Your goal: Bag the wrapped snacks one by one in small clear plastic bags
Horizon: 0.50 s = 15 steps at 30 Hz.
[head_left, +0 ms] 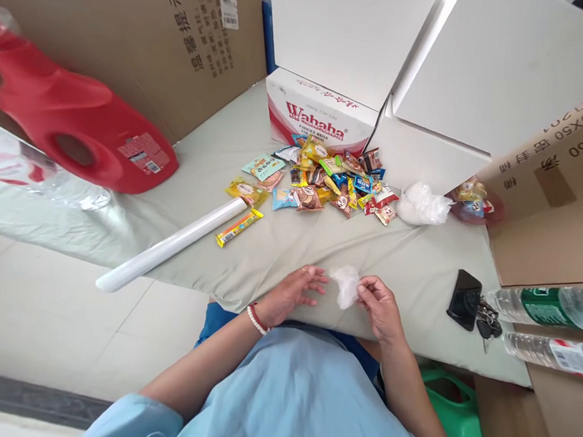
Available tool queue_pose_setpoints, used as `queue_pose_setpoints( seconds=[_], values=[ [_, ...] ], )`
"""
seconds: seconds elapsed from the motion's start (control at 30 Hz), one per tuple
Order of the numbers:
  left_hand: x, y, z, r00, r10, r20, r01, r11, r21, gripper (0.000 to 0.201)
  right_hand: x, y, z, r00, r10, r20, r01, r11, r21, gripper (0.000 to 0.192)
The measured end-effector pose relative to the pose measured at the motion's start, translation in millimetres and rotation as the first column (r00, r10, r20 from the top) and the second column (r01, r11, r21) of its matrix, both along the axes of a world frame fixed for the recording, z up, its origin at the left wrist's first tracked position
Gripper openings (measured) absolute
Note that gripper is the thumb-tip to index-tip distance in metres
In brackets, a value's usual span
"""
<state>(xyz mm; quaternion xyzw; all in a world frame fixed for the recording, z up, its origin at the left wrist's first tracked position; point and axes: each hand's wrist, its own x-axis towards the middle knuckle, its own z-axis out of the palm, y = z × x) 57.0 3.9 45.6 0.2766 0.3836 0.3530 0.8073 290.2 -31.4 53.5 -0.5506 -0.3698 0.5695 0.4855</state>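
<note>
While right hand (379, 306) pinches crumpled plastic bag (345, 284) | left hand (296, 291) open, fingers beside bag | snack pile (324, 177) beyond.

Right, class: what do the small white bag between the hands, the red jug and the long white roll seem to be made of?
The small white bag, pinched by the right hand, looks like thin, crinkly, translucent plastic film. The red jug seems rigid, glossy moulded plastic with a handle hole. The long white roll looks smooth, probably rolled plastic film, though it could be paper.

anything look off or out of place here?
The red jug at the left lies tipped on its side. The white roll sticks out past the table edge. The snack packets lie in a loose heap. The right hand pinches a crumpled clear bag.
</note>
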Motion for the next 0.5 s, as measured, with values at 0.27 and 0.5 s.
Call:
queue_pose_setpoints(
  seconds=[0.27,0.5],
  values=[
    [15,-1,-7.8,0.978,0.086,0.19,-0.087,0.996,-0.005,0.032,-5,4,5.0,1.0,0.017,0.018,-0.02,0.984,0.18,0.025],
    [15,1,-10.6,0.974,0.183,0.134,-0.181,0.983,-0.026,0.037,15,-13,6.8,0.952,0.212,0.22,-0.264,0.934,0.24,0.027]
  ],
)
